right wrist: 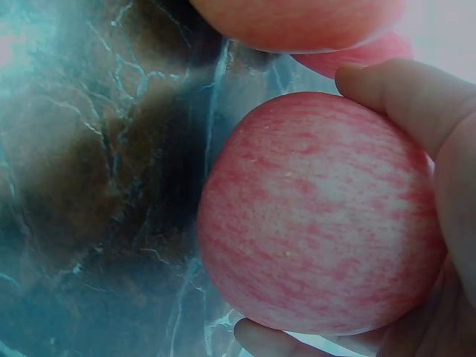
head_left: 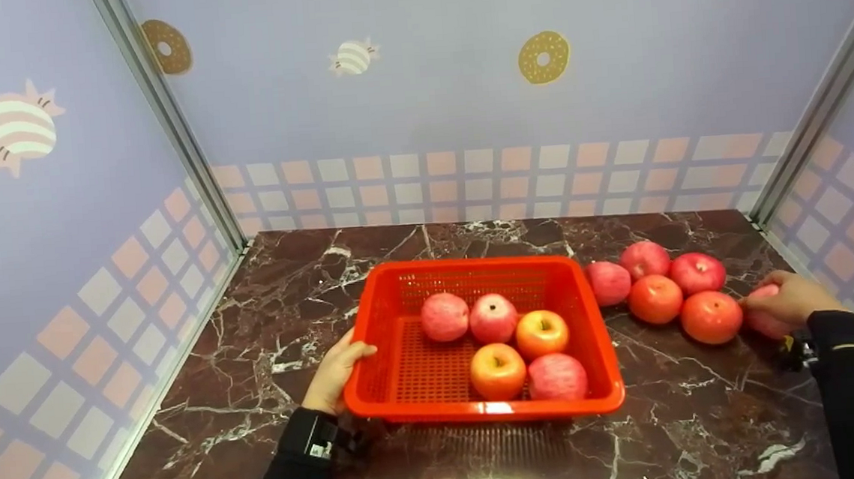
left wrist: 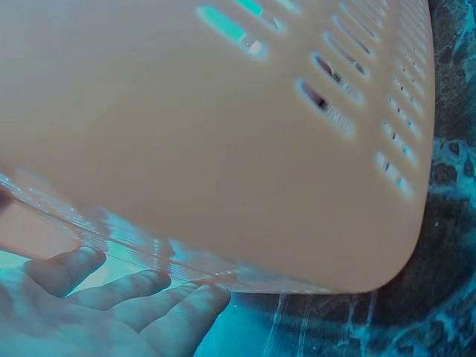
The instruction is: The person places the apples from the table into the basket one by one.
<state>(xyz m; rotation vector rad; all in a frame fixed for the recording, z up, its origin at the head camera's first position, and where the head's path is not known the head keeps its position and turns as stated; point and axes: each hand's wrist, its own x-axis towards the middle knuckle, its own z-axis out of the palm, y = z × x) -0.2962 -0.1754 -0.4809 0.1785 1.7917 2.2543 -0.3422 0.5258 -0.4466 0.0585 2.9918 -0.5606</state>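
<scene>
A red plastic basket [head_left: 446,409] with slotted walls stands at the middle of the table. Inside it lie several apples: pink ones such as this apple [head_left: 445,317], and two yellow-red apples [head_left: 498,372]. My left hand [head_left: 339,373] holds the basket's left side, thumb over the rim; in the left wrist view its fingers [left wrist: 186,316] are against the outer side. Far to the right, my right hand [head_left: 796,298] grips a pink streaked apple [right wrist: 320,216], thumb on one side and fingers around the other. In the head view the hand partly covers that apple.
Between the basket and my right hand sits a cluster of pink apples [head_left: 645,259] and two orange-red round fruits [head_left: 711,317]. The dark marbled table [head_left: 258,401] is bounded by patterned panels [head_left: 463,117] at the back and both sides.
</scene>
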